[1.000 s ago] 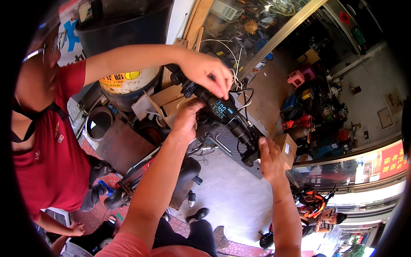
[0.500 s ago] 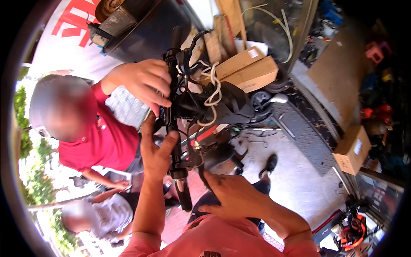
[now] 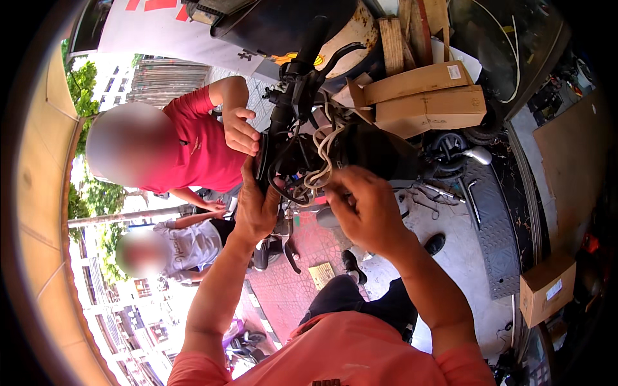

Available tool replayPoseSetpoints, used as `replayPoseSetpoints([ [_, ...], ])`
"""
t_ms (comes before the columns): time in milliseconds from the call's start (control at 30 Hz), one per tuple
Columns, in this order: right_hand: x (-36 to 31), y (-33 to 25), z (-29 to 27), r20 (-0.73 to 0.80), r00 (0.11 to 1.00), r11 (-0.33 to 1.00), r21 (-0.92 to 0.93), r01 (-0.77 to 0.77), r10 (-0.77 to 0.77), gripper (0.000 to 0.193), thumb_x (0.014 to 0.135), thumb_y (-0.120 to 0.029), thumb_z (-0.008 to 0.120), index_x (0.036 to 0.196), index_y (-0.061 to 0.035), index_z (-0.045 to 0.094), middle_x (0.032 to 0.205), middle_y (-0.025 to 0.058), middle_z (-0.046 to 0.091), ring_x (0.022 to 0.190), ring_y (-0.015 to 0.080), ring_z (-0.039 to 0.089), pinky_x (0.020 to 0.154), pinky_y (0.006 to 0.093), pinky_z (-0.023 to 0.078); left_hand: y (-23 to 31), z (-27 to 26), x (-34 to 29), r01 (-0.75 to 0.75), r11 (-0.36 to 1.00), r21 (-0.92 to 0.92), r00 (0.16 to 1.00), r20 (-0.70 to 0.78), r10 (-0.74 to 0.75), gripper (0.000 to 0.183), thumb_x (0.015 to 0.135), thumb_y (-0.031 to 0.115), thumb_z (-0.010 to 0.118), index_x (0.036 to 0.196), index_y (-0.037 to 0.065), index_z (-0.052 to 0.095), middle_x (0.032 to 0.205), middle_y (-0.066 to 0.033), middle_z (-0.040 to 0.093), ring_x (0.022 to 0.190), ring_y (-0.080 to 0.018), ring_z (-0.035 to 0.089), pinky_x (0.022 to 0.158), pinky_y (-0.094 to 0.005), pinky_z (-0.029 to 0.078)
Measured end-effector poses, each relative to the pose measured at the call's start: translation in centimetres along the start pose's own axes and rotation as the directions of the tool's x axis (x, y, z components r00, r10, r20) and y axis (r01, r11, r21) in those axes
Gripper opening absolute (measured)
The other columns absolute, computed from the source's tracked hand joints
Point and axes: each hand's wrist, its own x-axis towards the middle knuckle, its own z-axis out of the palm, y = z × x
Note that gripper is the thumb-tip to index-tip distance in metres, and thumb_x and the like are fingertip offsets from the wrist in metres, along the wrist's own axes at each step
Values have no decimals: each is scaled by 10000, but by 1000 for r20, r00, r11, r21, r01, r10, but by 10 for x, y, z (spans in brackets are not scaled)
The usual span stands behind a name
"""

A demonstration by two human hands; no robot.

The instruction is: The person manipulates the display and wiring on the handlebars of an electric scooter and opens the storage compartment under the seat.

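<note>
I have my left grip (image 3: 256, 215) wrapped around the handlebar (image 3: 281, 120), thumb to its right and fingers to its left, against the thin dark display unit (image 3: 262, 161) mounted near its middle. I see that unit only edge-on. I judge that this hold steadies the handlebar and leaves its right side free for my other hand. My right grip (image 3: 367, 209) is just right of the handlebar, fingers curled at a loose bundle of pale cable (image 3: 324, 145); I cannot tell whether they pinch it or merely touch it. The cable hangs beside the handlebar, probably left slack for reach.

A co-worker's hand (image 3: 241, 132) is just left of the handlebar, fingertips by the display unit, so I have little room there. The brake lever (image 3: 346, 55) juts right from the handlebar's far part and could snag cable. Beyond its far end stands a dark barrel (image 3: 270, 26); to its right lie cardboard boxes (image 3: 421, 103), and well right, a grey ramp plate (image 3: 492, 231).
</note>
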Motion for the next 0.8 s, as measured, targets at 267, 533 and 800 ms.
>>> replayPoseSetpoints([
  [267, 75, 15, 35, -202, 963, 966, -220, 135, -181, 284, 878, -207, 739, 1111, -53, 692, 1008, 153, 694, 986, 367, 678, 844, 447, 566, 9, 1, 8, 87, 974, -209, 996, 6, -88, 551, 1083, 108, 481, 1544, -60, 228, 1389, -161, 568, 1193, -200, 590, 1017, -304, 467],
  [533, 96, 27, 50, -287, 953, 995, -17, 95, -96, 128, 847, -126, 737, 937, -39, 716, 858, 161, 692, 806, 385, 671, 731, 446, 537, 11, 1, 7, 172, 965, -196, 985, 8, -174, 576, 1090, 203, 500, 1548, -35, 247, 1370, -178, 595, 1211, -230, 593, 1059, -340, 440],
  [800, 102, 32, 57, -349, 919, 981, -14, 194, -186, 101, 847, -83, 729, 923, -19, 710, 847, 166, 703, 801, 376, 674, 728, 447, 531, 28, 5, 10, 108, 993, -42, 992, -65, -111, 515, 1088, 172, 474, 1530, -37, 313, 1300, -138, 628, 1120, -185, 614, 949, -290, 493],
])
